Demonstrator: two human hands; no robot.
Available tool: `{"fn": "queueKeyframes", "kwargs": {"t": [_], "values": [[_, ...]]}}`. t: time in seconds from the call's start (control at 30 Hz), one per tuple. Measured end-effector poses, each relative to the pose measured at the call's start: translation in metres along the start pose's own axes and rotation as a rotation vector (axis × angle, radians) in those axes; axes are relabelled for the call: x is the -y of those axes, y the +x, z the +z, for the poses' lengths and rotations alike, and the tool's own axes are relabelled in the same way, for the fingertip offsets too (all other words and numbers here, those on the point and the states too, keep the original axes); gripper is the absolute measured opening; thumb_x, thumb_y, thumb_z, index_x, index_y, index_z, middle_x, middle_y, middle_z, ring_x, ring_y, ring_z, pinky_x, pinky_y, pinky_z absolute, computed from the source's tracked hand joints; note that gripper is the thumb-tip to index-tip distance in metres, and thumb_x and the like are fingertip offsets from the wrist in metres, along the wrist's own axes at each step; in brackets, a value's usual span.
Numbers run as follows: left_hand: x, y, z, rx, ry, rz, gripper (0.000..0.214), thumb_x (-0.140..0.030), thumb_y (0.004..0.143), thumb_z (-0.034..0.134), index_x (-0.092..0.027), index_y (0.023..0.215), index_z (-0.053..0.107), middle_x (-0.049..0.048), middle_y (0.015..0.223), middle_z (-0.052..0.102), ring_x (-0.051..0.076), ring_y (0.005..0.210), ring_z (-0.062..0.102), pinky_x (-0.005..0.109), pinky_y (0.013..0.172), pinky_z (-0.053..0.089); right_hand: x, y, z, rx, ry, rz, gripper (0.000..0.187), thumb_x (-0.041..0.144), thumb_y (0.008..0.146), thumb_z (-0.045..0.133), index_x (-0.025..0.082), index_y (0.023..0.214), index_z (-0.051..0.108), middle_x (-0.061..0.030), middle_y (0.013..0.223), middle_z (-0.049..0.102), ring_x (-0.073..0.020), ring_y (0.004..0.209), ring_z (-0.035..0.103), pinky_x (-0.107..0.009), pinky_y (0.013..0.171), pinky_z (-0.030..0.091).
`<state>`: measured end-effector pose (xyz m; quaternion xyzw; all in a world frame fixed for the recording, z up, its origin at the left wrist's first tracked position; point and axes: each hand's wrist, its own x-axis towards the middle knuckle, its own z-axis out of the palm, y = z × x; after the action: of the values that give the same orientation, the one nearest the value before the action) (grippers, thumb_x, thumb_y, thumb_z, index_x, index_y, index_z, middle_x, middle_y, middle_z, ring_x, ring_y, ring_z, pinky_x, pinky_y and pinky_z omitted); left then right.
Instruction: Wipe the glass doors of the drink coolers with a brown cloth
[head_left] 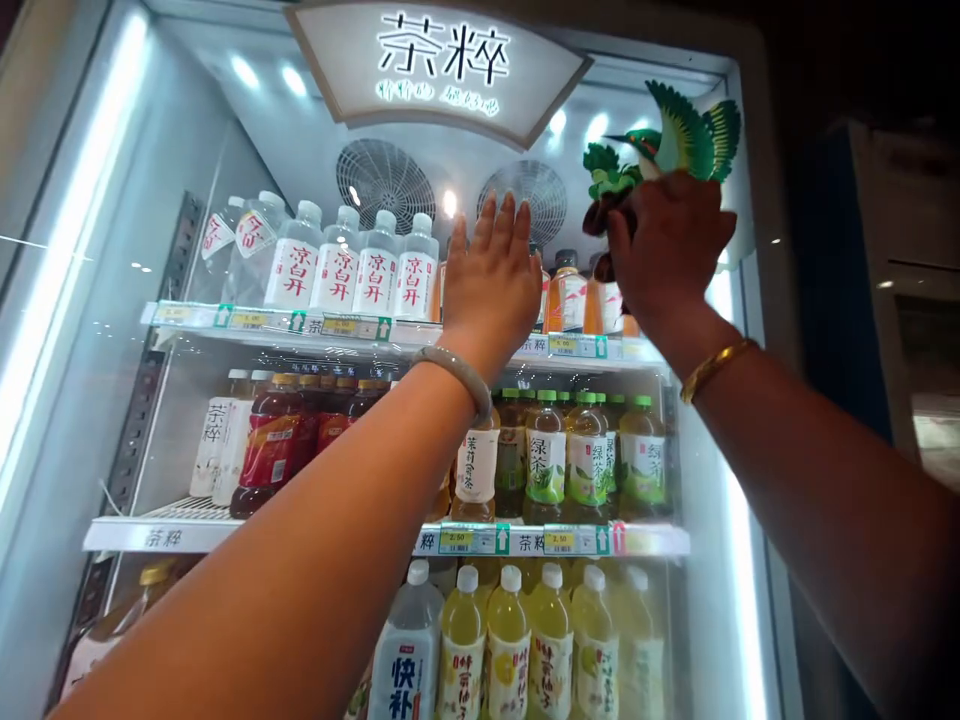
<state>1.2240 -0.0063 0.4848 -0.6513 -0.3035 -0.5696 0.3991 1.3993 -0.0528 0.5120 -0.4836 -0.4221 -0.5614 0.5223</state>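
Observation:
Both my arms reach up to the top shelf (pixel 330 325) of a lit drinks fridge. My left hand (pixel 491 275), a pale bangle on its wrist, is open with fingers straight and together, raised in front of the orange bottles (pixel 570 295). My right hand (pixel 667 255), with a gold bracelet, is closed around something dark at the top right; what it holds is hidden by the hand. Just above that hand a green bird decoration (pixel 675 135) hangs on the fridge. White-labelled water bottles (pixel 352 265) stand to the left of my left hand.
The middle shelf (pixel 525 540) carries red tea bottles (pixel 274 440) and green tea bottles (pixel 592 455). Yellow drink bottles (pixel 532 640) fill the bottom row. Two round fans (pixel 386 180) sit on the back wall. An illuminated sign (pixel 442 55) tops the fridge.

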Motion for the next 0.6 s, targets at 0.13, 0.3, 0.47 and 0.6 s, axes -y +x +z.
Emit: {"fn": "queueKeyframes", "kwargs": {"t": [0.13, 0.3, 0.47, 0.6], "values": [[-0.002, -0.009, -0.003, -0.030, 0.052, 0.031, 0.063, -0.035, 0.102, 0.030, -0.017, 0.163, 0.030, 0.0076, 0.172, 0.027, 0.027, 0.162, 0.018, 0.052, 0.135, 0.007, 0.022, -0.035, -0.005, 0.034, -0.016, -0.040, 0.025, 0.039, 0.102, 0.054, 0.021, 0.116, 0.063, -0.0126, 0.132, 0.063, -0.0349, 0.125, 0.049, -0.051, 0.094, 0.037], [-0.001, -0.014, -0.005, -0.061, 0.036, 0.186, 0.060, -0.035, 0.104, 0.033, -0.017, 0.161, 0.034, 0.0083, 0.172, 0.027, 0.026, 0.162, 0.017, 0.050, 0.135, 0.008, 0.017, -0.015, -0.003, 0.041, 0.069, -0.294, 0.025, 0.039, 0.104, 0.048, 0.023, 0.114, 0.065, -0.0091, 0.131, 0.065, -0.0317, 0.124, 0.049, -0.047, 0.094, 0.035], [-0.001, -0.015, -0.004, -0.028, 0.034, 0.185, 0.060, -0.034, 0.104, 0.034, -0.013, 0.161, 0.035, 0.0123, 0.169, 0.031, 0.029, 0.160, 0.025, 0.053, 0.134, 0.011, -0.044, -0.005, -0.002, -0.007, 0.010, -0.010, 0.022, 0.037, 0.102, 0.054, 0.022, 0.112, 0.067, -0.0122, 0.132, 0.065, -0.0305, 0.118, 0.049, -0.044, 0.089, 0.034], [-0.006, -0.015, -0.005, -0.045, 0.017, 0.201, 0.059, -0.031, 0.104, 0.034, -0.014, 0.160, 0.035, 0.0115, 0.170, 0.030, 0.029, 0.160, 0.023, 0.054, 0.134, 0.012, -0.032, -0.045, -0.009, 0.001, -0.011, 0.012, 0.021, 0.036, 0.099, 0.055, 0.020, 0.106, 0.068, -0.0131, 0.125, 0.068, -0.0324, 0.114, 0.052, -0.045, 0.087, 0.035]]}}
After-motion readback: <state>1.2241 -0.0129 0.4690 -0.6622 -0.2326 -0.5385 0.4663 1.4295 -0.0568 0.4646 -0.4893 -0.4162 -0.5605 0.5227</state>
